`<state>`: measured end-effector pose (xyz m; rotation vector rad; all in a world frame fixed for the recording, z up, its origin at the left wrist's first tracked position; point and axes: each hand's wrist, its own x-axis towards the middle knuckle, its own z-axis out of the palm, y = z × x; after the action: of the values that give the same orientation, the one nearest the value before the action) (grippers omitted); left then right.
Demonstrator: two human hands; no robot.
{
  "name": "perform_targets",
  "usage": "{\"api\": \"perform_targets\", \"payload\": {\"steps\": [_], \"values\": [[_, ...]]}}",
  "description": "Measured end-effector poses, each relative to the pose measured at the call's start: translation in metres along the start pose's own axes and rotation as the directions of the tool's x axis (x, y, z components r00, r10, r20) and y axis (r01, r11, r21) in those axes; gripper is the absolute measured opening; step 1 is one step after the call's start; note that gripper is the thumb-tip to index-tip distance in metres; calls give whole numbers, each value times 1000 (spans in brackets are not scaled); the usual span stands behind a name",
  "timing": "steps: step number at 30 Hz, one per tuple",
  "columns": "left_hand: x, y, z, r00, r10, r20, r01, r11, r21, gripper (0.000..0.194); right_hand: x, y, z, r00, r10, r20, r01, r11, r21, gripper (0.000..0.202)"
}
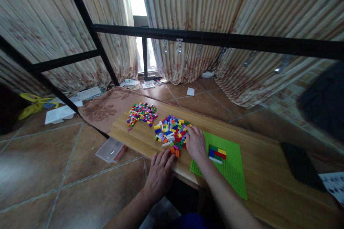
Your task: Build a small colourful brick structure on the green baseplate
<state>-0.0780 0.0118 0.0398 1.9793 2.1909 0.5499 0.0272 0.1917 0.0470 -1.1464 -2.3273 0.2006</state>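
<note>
A pile of mixed coloured bricks (169,128) lies on the wooden table, left of a green baseplate (232,171). On the baseplate sits a small block of joined bricks (217,154) in green, yellow, blue, red and white. My right hand (196,144) reaches over the left edge of the baseplate, its fingertips at the right side of the pile; what they hold, if anything, is hidden. My left hand (161,170) rests at the table's near edge with fingers apart, its fingertips beside orange bricks (176,153).
A heap of smaller coloured pieces (142,113) lies farther left on the table (258,150). A black flat object (302,164) is at the right. Below the left end, a clear plastic box (110,149) sits on the floor. A black metal frame (166,34) runs behind the table.
</note>
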Motion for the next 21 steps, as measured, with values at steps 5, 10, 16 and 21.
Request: {"api": "perform_targets", "payload": {"steps": [5, 10, 16, 21], "values": [[-3, -2, 5, 1000, 12, -16, -12, 1000, 22, 56, 4, 15, 4, 996, 69, 49, -68, 997, -29, 34], [-3, -3, 8, 999, 17, -29, -15, 999, 50, 54, -10, 24, 0, 996, -12, 89, 10, 1000, 19, 30], [-3, -4, 8, 1000, 19, -15, -18, 999, 44, 57, -22, 24, -6, 997, -33, 76, 26, 995, 99, 24], [-4, -4, 8, 1000, 15, -11, -15, 999, 28, 59, -3, 17, -8, 999, -3, 53, -3, 992, 123, 25]]}}
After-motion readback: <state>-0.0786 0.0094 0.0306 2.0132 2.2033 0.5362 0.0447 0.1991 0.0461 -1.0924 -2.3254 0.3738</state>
